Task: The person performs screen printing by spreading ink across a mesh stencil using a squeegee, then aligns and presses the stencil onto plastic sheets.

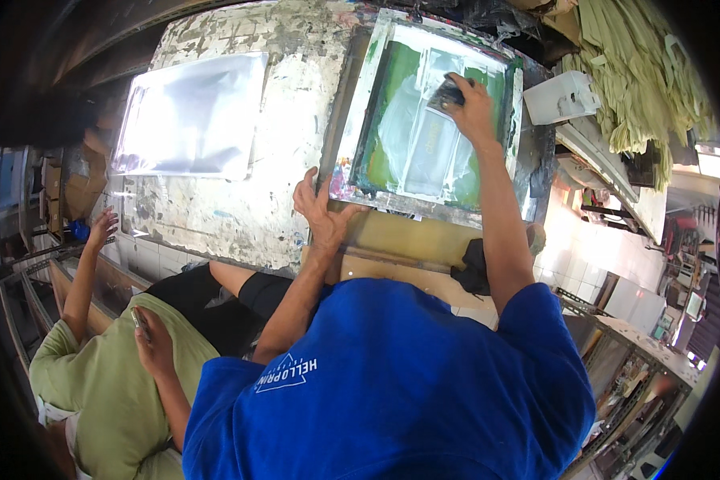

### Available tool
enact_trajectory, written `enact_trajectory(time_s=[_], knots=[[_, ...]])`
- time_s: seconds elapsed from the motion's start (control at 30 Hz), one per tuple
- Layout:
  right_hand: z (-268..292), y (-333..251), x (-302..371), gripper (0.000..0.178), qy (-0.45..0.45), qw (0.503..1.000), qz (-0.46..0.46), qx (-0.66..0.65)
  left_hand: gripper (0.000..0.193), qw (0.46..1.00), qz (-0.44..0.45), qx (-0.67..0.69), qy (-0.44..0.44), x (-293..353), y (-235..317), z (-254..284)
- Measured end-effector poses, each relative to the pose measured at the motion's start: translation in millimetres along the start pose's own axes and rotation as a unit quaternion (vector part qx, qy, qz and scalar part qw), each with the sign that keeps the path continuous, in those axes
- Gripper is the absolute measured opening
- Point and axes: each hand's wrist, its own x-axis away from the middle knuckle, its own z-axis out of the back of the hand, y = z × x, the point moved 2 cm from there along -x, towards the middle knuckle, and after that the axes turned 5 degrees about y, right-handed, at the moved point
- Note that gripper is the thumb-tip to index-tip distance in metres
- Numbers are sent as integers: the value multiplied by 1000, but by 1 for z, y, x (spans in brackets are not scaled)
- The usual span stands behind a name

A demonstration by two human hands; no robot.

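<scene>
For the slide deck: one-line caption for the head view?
Right hand drags squeegee across green-inked screen frame; left hand steadies its near edge.

Both arms reach forward — left hand [318, 206] spread flat, right hand [472, 108] clenched.

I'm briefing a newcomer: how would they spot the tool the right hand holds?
Find the paint-stained worktable, then the green-inked printing screen on its right side. At the screen's far edge, the right hand grips a squeegee, the only dark, narrow tool on the mesh.
</scene>
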Motion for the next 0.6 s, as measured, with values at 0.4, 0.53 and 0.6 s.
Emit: enact_trajectory(time_s=[0.4, 0.53, 0.6], knots=[[163, -121, 90, 43, 76, 994, 55, -64, 69, 990, 63, 112, 65, -45, 63, 37], [192, -132, 57, 37, 211, 967, 142, 15, 79, 954, 44, 274, 117, -108, 96, 47], [204, -129, 31, 35, 251, 955, 155, 16, 77, 945, 36, 314, 87, -123, 92, 54]])
